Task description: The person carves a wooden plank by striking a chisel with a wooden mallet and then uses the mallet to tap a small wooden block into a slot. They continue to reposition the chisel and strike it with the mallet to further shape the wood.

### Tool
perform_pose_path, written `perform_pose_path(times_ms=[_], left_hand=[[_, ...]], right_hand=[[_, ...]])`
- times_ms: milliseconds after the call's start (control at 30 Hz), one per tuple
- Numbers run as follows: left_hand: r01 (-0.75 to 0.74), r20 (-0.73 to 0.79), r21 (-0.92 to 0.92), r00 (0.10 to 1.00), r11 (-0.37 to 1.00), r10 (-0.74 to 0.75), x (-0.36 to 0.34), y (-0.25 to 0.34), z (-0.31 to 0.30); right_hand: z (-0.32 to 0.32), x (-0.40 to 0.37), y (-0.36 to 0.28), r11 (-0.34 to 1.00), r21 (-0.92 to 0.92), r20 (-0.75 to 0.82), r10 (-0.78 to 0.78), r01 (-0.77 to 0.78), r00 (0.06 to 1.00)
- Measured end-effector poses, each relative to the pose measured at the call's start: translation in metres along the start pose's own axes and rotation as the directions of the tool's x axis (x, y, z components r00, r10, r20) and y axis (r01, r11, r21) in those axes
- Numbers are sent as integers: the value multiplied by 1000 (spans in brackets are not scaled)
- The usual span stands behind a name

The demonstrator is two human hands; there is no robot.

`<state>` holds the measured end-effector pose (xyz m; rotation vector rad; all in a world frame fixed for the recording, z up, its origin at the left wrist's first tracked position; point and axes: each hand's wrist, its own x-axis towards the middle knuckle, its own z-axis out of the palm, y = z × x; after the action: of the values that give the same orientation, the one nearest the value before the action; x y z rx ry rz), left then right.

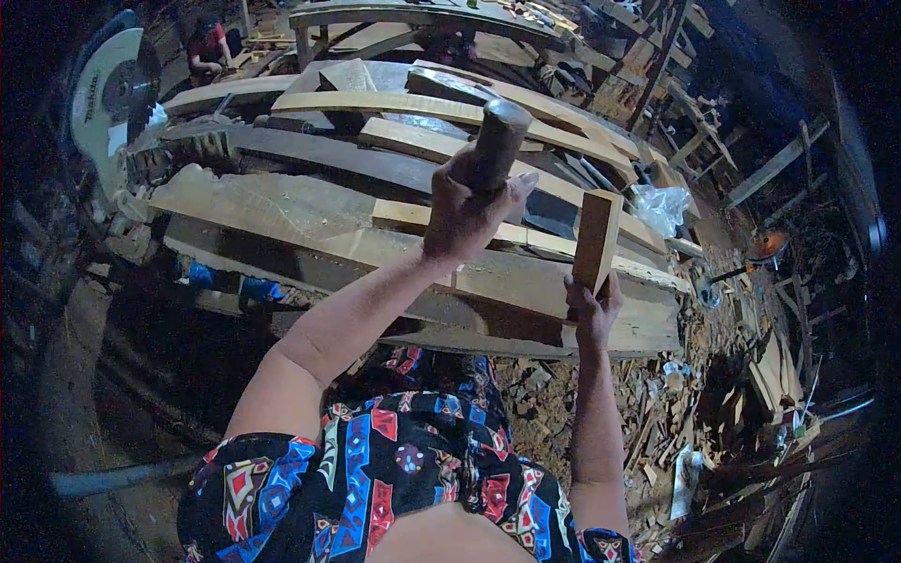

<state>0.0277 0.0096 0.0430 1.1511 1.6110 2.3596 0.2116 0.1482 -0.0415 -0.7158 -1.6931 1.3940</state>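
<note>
My left hand (pixel 465 211) is wrapped round a thick, grey-brown cylindrical object (pixel 500 141), its round end tilted up over the workbench. To the right, my right hand (pixel 594 305) grips the lower part of a short rectangular wood block (pixel 597 239), which stands nearly upright above the bench's right part. Beneath both hands lies the rough wooden bench (pixel 272 211), with long boards across it. One pale board (pixel 399 214) passes behind my left wrist. The palm side of each hand is partly hidden.
A circular saw (pixel 108 108) stands at the far left. Clear plastic (pixel 660 208) lies at the bench's right end. Wood scraps (pixel 648 422) cover the floor at right. Another person (pixel 208 52) crouches at the back left, near a table (pixel 422 17).
</note>
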Motion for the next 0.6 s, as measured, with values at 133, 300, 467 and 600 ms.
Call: perform_pose_path(times_ms=[133, 300, 467, 600], left_hand=[[-66, 0, 36, 998, 997, 66, 3, -6, -1], [-10, -4, -37, 1000, 999, 10, 1, -3, 4], [-93, 37, -26, 995, 995, 94, 2, -13, 4], [-113, 56, -111, 991, 987, 120, 0, -17, 20]], right_hand=[[0, -2, -6, 998, -13, 10, 64, -64, 998], [-3, 1, 6, 999, -31, 12, -45, 45, 999], [3, 5, -1, 998, 62, 32, 1, -3, 999], [-12, 27, -42, 980, -162, 121, 133, -113, 984]])
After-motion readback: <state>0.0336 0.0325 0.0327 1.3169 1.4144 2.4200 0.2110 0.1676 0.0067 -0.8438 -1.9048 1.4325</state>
